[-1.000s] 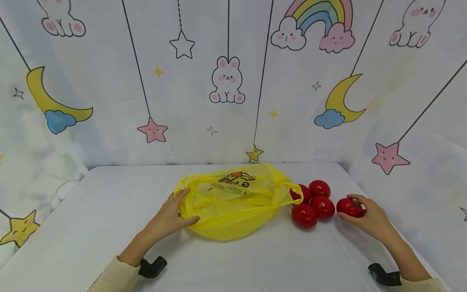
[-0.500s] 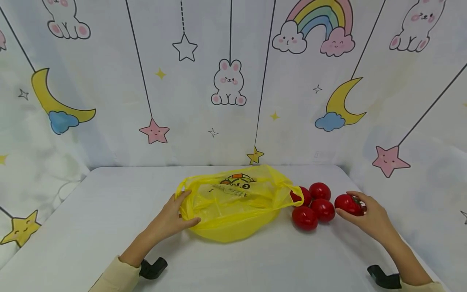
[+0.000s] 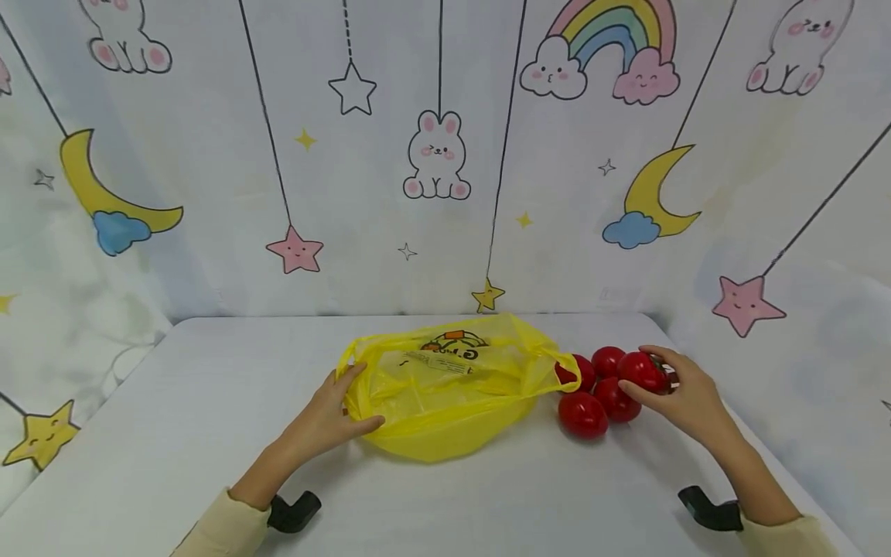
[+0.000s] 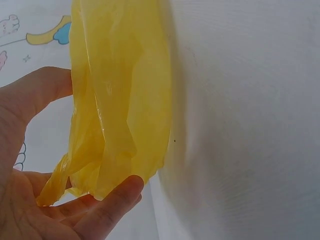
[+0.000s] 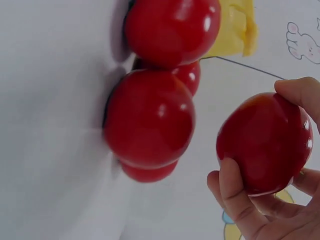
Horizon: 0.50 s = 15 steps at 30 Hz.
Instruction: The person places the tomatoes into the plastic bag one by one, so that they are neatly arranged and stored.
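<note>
right hand: raised tomato gripped by thumb and fingers, near bench's right edge, beside four grouped tomatoes | left hand: spread wide, yellow bag's left end held, toward far edge

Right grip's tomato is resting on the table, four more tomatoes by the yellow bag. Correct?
No: the right wrist view shows the tomato in the right grip held clear of the table. Four more tomatoes by the yellow bag is right.
</note>
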### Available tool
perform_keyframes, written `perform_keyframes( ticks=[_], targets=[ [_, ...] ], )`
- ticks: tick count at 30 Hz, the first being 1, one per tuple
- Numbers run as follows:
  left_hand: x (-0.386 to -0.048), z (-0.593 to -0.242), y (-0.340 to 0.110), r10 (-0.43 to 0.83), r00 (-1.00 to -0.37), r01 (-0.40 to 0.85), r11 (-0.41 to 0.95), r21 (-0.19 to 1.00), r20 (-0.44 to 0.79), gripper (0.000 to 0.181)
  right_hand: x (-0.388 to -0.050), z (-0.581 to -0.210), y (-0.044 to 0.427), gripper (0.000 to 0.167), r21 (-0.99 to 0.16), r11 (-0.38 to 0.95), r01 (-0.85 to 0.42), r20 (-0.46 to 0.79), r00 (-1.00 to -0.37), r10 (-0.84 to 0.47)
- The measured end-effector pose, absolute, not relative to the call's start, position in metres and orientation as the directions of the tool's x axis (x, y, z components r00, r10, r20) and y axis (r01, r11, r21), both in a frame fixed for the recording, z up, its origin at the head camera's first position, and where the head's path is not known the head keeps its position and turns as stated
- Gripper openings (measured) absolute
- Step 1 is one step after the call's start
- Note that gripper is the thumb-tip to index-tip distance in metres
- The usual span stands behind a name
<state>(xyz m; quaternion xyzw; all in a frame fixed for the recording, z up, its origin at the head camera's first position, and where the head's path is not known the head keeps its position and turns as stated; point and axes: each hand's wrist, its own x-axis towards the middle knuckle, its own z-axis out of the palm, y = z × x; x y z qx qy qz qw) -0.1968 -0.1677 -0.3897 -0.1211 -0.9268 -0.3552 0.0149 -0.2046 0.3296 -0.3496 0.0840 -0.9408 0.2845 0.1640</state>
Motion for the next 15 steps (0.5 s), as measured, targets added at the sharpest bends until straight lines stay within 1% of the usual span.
perform_keyframes(
  ticks=[7, 15],
  targets=[
    [-0.196, -0.388, -0.167, 0.21, -0.971, 0.233, 0.719, 0.655, 0.115, 0.089, -0.211, -0.342, 0.314, 0.069, -0.516, 0.813, -0.269, 0.346, -0.934, -0.089],
    [-0.195, -0.389, -0.167, 0.211, -0.971, 0.232, 0.723, 0.65, 0.111, 0.09, -0.214, -0.332, 0.297, 0.07, -0.501, 0.802, -0.324, 0.387, -0.913, -0.128]
  ],
)
